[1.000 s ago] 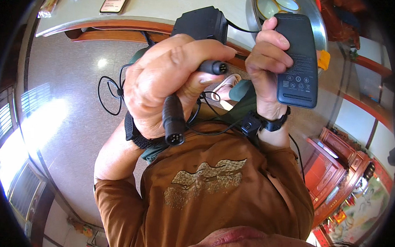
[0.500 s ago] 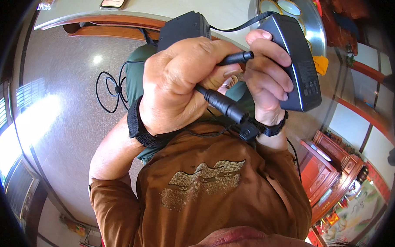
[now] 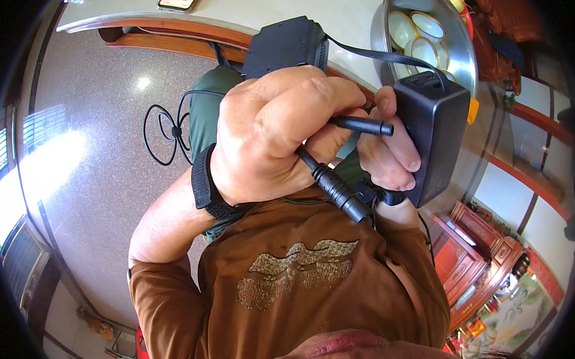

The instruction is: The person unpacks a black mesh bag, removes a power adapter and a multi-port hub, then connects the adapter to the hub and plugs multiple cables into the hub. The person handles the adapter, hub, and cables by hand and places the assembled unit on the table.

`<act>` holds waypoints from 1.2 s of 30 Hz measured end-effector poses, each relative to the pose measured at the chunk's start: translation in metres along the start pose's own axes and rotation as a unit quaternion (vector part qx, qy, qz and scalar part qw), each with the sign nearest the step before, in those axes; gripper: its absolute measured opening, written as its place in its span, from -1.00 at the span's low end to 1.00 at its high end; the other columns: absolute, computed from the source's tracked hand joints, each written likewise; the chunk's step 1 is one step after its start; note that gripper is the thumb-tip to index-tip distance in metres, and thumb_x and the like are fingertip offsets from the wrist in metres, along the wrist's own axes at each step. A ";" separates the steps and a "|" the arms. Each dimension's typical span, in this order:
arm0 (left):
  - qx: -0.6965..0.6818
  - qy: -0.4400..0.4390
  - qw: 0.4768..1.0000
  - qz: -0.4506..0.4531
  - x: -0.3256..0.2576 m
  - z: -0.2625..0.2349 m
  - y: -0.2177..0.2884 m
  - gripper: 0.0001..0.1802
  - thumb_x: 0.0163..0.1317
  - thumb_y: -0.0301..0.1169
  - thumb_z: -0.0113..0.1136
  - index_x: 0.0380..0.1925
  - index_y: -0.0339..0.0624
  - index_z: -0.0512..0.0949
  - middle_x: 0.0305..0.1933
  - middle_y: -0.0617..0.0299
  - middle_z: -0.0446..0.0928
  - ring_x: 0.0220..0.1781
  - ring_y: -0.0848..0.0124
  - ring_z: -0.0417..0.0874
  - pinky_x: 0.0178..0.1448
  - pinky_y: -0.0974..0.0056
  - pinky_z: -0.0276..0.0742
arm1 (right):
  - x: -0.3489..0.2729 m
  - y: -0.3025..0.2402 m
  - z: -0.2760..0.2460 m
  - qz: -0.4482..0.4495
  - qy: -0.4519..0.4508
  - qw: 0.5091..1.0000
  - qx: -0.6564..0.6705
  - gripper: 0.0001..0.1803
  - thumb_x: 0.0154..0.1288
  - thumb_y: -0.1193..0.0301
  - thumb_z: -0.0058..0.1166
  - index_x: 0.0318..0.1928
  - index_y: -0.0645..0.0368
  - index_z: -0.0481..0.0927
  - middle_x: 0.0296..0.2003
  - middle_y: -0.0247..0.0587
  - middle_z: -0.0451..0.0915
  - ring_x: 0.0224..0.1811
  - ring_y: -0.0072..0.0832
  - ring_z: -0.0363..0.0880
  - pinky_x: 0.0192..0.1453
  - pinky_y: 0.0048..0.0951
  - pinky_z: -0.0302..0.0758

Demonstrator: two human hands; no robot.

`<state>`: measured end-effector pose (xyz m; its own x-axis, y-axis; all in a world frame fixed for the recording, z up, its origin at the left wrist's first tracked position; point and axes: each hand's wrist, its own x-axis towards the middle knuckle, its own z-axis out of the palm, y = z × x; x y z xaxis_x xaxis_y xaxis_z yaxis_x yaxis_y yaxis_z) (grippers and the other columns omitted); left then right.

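A person's left hand (image 3: 279,135) is clenched around a black cable (image 3: 329,181), its plug tip (image 3: 361,125) poking out past the fingertips toward a black battery pack (image 3: 435,139). The right hand (image 3: 388,154) grasps that pack from beneath, fingers wrapped on its near face, seemingly steadying it so the plug can line up. Beyond the fingers, a metal basin (image 3: 384,37) of small bowls rests on a table (image 3: 231,14), near a phone (image 3: 178,0)
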<state>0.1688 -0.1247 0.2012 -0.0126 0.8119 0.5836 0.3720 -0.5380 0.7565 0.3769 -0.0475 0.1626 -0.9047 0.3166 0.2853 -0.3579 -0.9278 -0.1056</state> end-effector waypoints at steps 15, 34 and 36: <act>-0.101 -0.038 0.993 0.039 -0.002 0.004 -0.002 -0.72 0.12 -0.37 0.43 -0.25 -0.31 0.61 -0.43 0.10 0.60 -0.49 0.22 0.62 -0.42 0.24 0.49 | -0.009 0.020 0.050 0.099 0.444 0.813 -0.364 -0.20 0.08 0.15 0.31 0.12 0.61 0.39 -0.50 -0.10 0.59 -0.65 -0.54 0.50 -0.63 -0.62 0.37; -0.197 -0.062 0.978 -0.011 0.001 0.013 -0.004 -0.75 0.14 -0.32 0.36 -0.25 -0.25 0.66 0.05 -0.11 0.60 -0.09 0.23 0.70 -0.10 0.27 0.65 | -0.024 0.018 0.050 0.011 0.356 0.804 -0.476 0.13 -0.26 -0.15 0.18 0.20 0.61 0.44 0.05 0.19 0.62 0.08 -0.22 0.65 0.23 -0.37 0.50; -0.226 -0.093 0.969 -0.031 0.000 0.015 -0.007 -0.76 0.20 -0.33 0.32 -0.24 -0.28 0.61 0.03 -0.12 0.61 -0.07 0.15 0.70 -0.07 0.23 0.62 | -0.029 0.021 0.048 0.014 0.371 0.796 -0.478 0.11 -0.27 -0.13 0.19 0.20 0.57 0.46 0.05 0.19 0.62 0.09 -0.21 0.64 0.24 -0.35 0.49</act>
<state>0.1797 -0.1179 0.1916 0.1622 0.8496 0.5019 -0.0685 -0.4977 0.8646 0.4070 -0.0856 0.1981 -0.6752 0.6578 -0.3339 -0.0266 -0.4740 -0.8801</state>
